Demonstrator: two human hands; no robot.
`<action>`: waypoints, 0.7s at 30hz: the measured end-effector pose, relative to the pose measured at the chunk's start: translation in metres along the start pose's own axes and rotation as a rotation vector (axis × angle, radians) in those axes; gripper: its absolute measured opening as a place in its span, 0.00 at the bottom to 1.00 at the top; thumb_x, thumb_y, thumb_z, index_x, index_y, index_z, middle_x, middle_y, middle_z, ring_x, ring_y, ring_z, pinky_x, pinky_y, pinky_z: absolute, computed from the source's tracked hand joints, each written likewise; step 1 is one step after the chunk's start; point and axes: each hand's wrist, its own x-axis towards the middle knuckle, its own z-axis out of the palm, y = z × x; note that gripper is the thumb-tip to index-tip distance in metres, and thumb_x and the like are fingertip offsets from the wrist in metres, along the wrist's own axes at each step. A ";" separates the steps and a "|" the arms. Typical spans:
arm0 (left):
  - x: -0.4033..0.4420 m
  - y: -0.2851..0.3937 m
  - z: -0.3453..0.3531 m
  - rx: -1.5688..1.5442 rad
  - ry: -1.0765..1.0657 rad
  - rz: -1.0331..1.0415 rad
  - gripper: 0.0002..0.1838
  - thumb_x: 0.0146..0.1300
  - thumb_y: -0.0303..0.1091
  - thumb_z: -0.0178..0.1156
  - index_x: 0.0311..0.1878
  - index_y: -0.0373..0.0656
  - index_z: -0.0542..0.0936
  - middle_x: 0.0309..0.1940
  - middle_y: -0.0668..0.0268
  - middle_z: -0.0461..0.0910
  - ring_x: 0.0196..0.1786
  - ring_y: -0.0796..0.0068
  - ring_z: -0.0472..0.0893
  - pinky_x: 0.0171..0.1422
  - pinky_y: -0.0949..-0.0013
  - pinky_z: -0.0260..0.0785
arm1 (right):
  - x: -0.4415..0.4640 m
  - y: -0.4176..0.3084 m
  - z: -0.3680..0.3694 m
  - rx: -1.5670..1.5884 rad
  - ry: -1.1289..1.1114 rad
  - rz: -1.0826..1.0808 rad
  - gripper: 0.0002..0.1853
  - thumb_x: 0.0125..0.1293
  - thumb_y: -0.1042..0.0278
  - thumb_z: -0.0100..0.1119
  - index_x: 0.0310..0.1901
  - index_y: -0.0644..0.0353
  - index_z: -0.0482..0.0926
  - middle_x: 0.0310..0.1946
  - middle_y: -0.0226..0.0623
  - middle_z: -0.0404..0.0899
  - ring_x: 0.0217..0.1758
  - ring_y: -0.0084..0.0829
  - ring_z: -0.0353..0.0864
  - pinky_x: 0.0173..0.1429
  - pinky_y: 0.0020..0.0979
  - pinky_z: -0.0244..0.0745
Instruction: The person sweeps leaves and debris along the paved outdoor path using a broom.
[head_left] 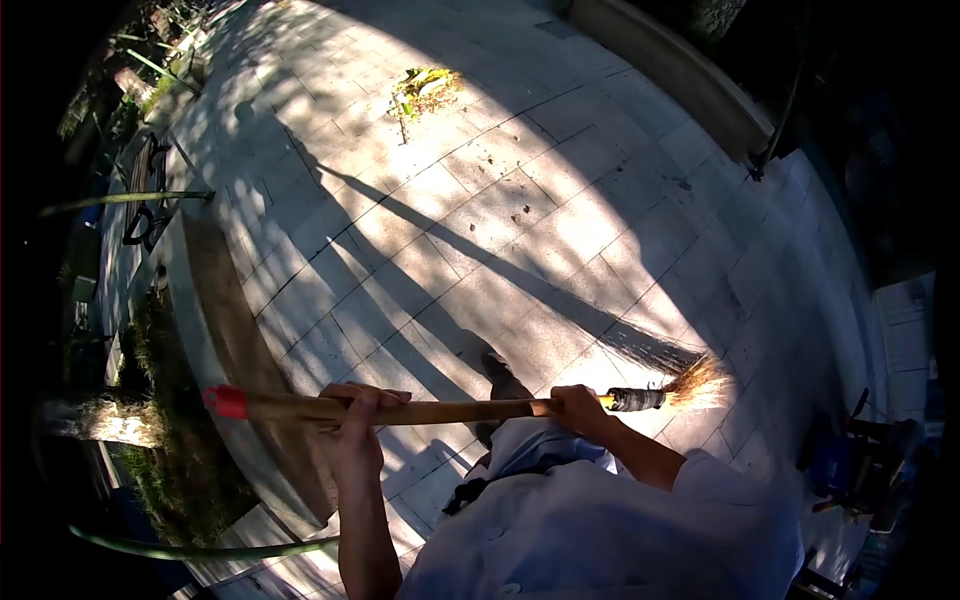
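A broom with a long wooden handle (450,412) lies almost level across the front of my body. Its red-capped end (228,402) points left, and its straw bristles (697,384) are at the right, past a black binding (636,399). My left hand (362,408) is around the handle near the red end, thumb on the near side. Farther right, my right hand (578,411) grips the handle close to the binding. The broom's shadow falls across the paving.
On the stone paving (440,200) lies a small pile of leaves (424,92), with scattered bits nearer. A curved low wall (215,330) borders a planted bed at left. Another low wall (690,75) runs along the upper right. Dark equipment (850,460) stands at right.
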 end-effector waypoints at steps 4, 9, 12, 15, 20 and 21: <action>0.066 0.007 0.021 0.043 0.011 -0.023 0.05 0.58 0.24 0.60 0.31 0.37 0.73 0.22 0.57 0.78 0.27 0.57 0.83 0.41 0.53 0.78 | 0.070 -0.004 0.003 0.166 0.091 -0.104 0.11 0.53 0.63 0.65 0.25 0.59 0.75 0.20 0.45 0.76 0.26 0.46 0.78 0.32 0.41 0.69; 0.102 0.087 -0.033 0.174 0.199 0.206 0.07 0.60 0.30 0.59 0.31 0.40 0.71 0.22 0.60 0.75 0.29 0.60 0.79 0.41 0.57 0.74 | 0.180 -0.098 0.000 0.019 0.068 -0.412 0.05 0.50 0.68 0.60 0.26 0.57 0.74 0.22 0.40 0.77 0.32 0.44 0.80 0.38 0.43 0.72; 0.091 0.145 -0.089 0.283 0.317 0.331 0.09 0.63 0.34 0.57 0.32 0.42 0.70 0.25 0.64 0.71 0.35 0.65 0.74 0.49 0.60 0.68 | 0.240 -0.182 0.001 0.002 -0.024 -0.555 0.05 0.50 0.68 0.58 0.29 0.55 0.76 0.26 0.37 0.79 0.34 0.39 0.80 0.46 0.41 0.70; 0.082 0.180 -0.092 0.375 0.344 0.409 0.10 0.65 0.38 0.55 0.32 0.43 0.68 0.28 0.67 0.69 0.40 0.68 0.73 0.56 0.59 0.62 | 0.303 -0.245 0.001 0.020 -0.002 -0.726 0.06 0.48 0.68 0.60 0.28 0.56 0.76 0.26 0.36 0.78 0.33 0.40 0.79 0.47 0.39 0.70; 0.102 0.168 -0.097 0.625 0.322 0.532 0.12 0.65 0.40 0.54 0.31 0.43 0.67 0.29 0.67 0.68 0.39 0.69 0.71 0.57 0.56 0.63 | 0.390 -0.289 -0.006 0.127 0.228 -0.895 0.08 0.56 0.64 0.58 0.25 0.57 0.74 0.22 0.37 0.75 0.31 0.41 0.77 0.49 0.40 0.69; 0.105 0.172 -0.103 0.576 0.342 0.591 0.13 0.66 0.41 0.53 0.31 0.44 0.66 0.30 0.67 0.67 0.39 0.69 0.70 0.57 0.57 0.63 | 0.390 -0.297 -0.014 0.109 0.244 -0.900 0.08 0.56 0.64 0.59 0.24 0.56 0.74 0.22 0.37 0.75 0.31 0.40 0.77 0.48 0.40 0.69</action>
